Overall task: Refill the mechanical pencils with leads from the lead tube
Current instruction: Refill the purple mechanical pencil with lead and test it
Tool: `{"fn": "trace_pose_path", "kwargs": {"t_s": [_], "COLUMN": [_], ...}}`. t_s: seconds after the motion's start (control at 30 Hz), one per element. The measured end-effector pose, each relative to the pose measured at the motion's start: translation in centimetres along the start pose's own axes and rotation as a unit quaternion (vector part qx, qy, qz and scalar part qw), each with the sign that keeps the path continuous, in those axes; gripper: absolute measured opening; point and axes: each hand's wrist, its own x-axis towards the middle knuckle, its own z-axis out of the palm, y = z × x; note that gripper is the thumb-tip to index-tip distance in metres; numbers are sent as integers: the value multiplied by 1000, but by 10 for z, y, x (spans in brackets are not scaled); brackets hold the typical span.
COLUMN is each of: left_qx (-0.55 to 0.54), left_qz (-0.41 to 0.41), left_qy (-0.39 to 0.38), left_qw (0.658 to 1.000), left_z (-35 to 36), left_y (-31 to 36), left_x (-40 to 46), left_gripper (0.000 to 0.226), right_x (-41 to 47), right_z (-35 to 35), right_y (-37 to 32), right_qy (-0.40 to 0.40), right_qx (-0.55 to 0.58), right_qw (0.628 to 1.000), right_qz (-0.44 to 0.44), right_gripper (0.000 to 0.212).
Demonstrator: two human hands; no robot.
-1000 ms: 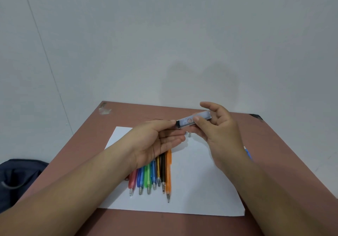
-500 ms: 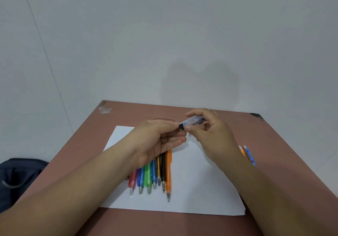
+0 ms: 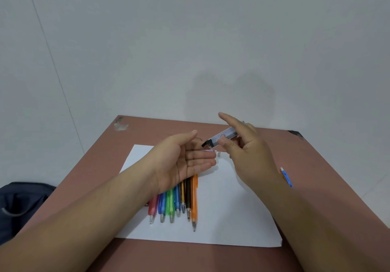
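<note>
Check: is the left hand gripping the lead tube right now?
No, the left hand lies open, palm up, while the right hand holds the lead tube.

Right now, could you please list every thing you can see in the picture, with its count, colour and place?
lead tube: one, clear with black cap end, tilted down toward the left palm, held in the right hand
mechanical pencils: seven in a row, red, blue, green, blue, yellow, black, orange, on the paper, partly under the left hand
more pencils: at least two, blue and orange, on the table behind the right wrist
paper: one white sheet, on the table
table: one, reddish brown
bag: one, dark blue, lower left beside the table
left hand: palm up, fingers straight
right hand: pinches the tube
</note>
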Motion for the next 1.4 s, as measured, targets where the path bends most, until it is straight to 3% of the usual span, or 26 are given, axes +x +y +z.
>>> {"fn": "trace_pose_path", "kwargs": {"t_s": [0.13, 0.23, 0.37, 0.53, 1.0, 1.27, 1.4], "left_qx": [-5, -8, -8, -4, 10, -22, -17], "left_qz": [-1, -2, 0, 8, 39, 38, 44], "left_qy": [1, -1, -5, -8, 11, -3, -1], "left_qw": [1000, 1000, 1000, 1000, 999, 999, 999], "left_z": [0, 0, 0, -1, -1, 1, 0], "left_y": [0, 0, 0, -1, -3, 1, 1], "left_x": [0, 0, 0, 1, 1, -3, -1], "left_gripper": [53, 53, 52, 46, 27, 28, 34], "right_x": [1, 1, 0, 0, 0, 1, 2], "right_z": [-2, 0, -1, 0, 0, 3, 1], "right_y": [1, 1, 1, 3, 5, 8, 8], "right_qy": [2, 4, -6, 13, 4, 35, 28], "right_qx": [20, -17, 13, -21, 54, 153, 172], "right_qw": [1000, 1000, 1000, 999, 998, 981, 973], "right_qz": [11, -11, 2, -21, 33, 116, 152], "right_gripper": [67, 43, 68, 38, 34, 38, 26]}}
